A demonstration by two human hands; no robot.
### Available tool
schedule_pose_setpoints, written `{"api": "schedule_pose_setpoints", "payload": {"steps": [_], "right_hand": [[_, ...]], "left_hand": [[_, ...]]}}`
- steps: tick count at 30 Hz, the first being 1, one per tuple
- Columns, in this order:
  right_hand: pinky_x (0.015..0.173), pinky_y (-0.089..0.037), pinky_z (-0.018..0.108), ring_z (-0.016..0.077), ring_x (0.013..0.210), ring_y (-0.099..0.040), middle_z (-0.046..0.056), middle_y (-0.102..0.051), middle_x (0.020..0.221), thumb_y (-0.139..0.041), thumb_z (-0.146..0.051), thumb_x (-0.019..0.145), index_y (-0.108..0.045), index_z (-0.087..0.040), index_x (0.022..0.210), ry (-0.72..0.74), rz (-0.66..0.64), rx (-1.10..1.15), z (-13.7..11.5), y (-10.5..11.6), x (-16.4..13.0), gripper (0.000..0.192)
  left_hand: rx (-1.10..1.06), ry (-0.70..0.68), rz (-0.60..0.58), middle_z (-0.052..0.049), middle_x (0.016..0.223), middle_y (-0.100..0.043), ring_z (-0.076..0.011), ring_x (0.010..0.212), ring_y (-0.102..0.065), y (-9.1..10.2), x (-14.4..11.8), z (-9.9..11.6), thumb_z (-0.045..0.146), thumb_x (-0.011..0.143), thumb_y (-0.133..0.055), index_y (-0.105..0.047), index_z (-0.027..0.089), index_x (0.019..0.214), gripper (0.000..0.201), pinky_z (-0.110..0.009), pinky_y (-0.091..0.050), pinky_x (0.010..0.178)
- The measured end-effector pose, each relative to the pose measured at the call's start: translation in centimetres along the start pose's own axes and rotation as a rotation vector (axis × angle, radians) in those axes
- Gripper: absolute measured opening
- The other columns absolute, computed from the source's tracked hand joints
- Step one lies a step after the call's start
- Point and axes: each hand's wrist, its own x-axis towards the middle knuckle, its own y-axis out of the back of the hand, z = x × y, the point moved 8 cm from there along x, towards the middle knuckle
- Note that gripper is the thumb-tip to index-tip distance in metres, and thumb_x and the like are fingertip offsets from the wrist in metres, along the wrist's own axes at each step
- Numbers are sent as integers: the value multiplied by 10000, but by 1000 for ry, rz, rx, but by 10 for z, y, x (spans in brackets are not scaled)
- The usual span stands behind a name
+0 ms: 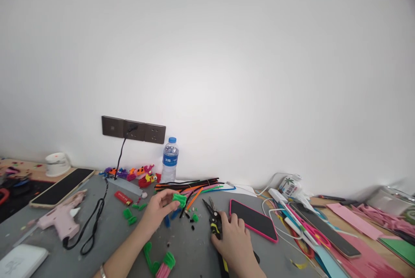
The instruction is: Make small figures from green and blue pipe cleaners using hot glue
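My left hand (160,209) pinches a folded green pipe-cleaner piece (179,200) between thumb and fingers, raised over the grey mat. My right hand (236,242) is closed around black-and-yellow pliers (215,222), whose jaws are parted and point away from me. Behind both hands lies a bundle of pipe cleaners (194,186) in black, orange, pink, green and blue. Small green offcuts (195,217) and black bits are scattered between the hands. Nearer me, beside my left forearm, sits a green-and-pink pipe-cleaner piece (167,264). More green pieces (129,216) lie left of my forearm.
A pink glue gun (61,222) with a black cord lies at left, near a phone (63,187). A water bottle (170,161) stands against the wall. Right of my right hand is a pink-cased phone (253,220), then white cables, scissors (317,235) and coloured paper (372,254).
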Motion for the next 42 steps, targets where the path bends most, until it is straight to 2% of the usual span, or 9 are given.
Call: {"api": "schedule_pose_setpoints", "payload": {"steps": [3, 7, 10, 13, 19, 25, 29, 35, 42], "right_hand": [[838, -407, 469, 371, 1039, -526, 160, -602, 1127, -586, -250, 781, -634, -228, 1106, 119, 90, 180, -24, 24, 1, 329], [867, -384, 391, 295, 1039, -526, 87, -641, 1106, -565, -222, 828, -616, -260, 1123, 440, 104, 450, -86, 58, 0, 302], [859, -339, 398, 291, 986, -551, 77, -686, 982, -577, -185, 815, -655, -228, 974, 446, 62, 325, -119, 65, 10, 183], [857, -296, 389, 258, 911, -591, 67, -717, 871, -564, -138, 810, -648, -203, 838, 405, 11, 252, -137, 64, 23, 109], [791, -290, 346, 210, 803, -615, 42, -730, 801, -580, -118, 770, -638, -190, 755, 320, -71, 314, -139, 65, 32, 94], [662, -329, 264, 164, 697, -589, 22, -695, 731, -551, -89, 742, -627, -183, 710, 375, -122, 411, -130, 66, 35, 126], [583, -343, 233, 158, 661, -579, 28, -681, 712, -557, -116, 728, -621, -178, 688, 405, -181, 476, -125, 65, 36, 97], [560, -366, 234, 162, 656, -583, 25, -678, 699, -557, -160, 736, -633, -180, 688, 422, -233, 514, -119, 70, 34, 93], [563, -375, 231, 162, 665, -588, 22, -666, 694, -549, -176, 727, -602, -183, 665, 452, -286, 533, -114, 72, 32, 82]], "left_hand": [[-13, 22, -9, -66, 816, -713, -236, 772, -655, -2, -2, 2, 448, 708, -753, -705, 166, 940, 368, -345, -532, 726], [-75, 28, -41, -94, 954, -745, -268, 906, -660, -8, -2, 5, 454, 702, -761, -707, 177, 1055, 452, -367, -531, 793], [-157, 27, 6, -105, 983, -748, -275, 939, -658, -5, 1, 5, 447, 675, -788, -706, 172, 1059, 480, -370, -528, 811], [-235, 34, 58, -102, 978, -742, -271, 941, -658, 1, 3, 3, 453, 645, -811, -719, 170, 959, 432, -363, -530, 814], [-296, 60, 88, -70, 913, -733, -242, 911, -660, 5, 4, 1, 474, 653, -802, -708, 183, 911, 400, -342, -531, 813], [-283, 81, 86, -71, 881, -723, -233, 851, -655, 1, 1, 3, 503, 667, -779, -703, 173, 923, 425, -342, -530, 781], [-261, 76, 31, -53, 861, -704, -213, 813, -633, -5, -2, 6, 502, 709, -748, -695, 193, 980, 415, -323, -515, 751], [-168, 25, -35, -21, 815, -675, -188, 761, -603, -9, -3, 9, 461, 761, -714, -689, 217, 978, 328, -273, -489, 682], [-62, -36, -67, -5, 753, -623, -193, 749, -578, -12, -4, 21, 444, 692, -769, -684, 211, 899, 323, -264, -470, 658]]}}
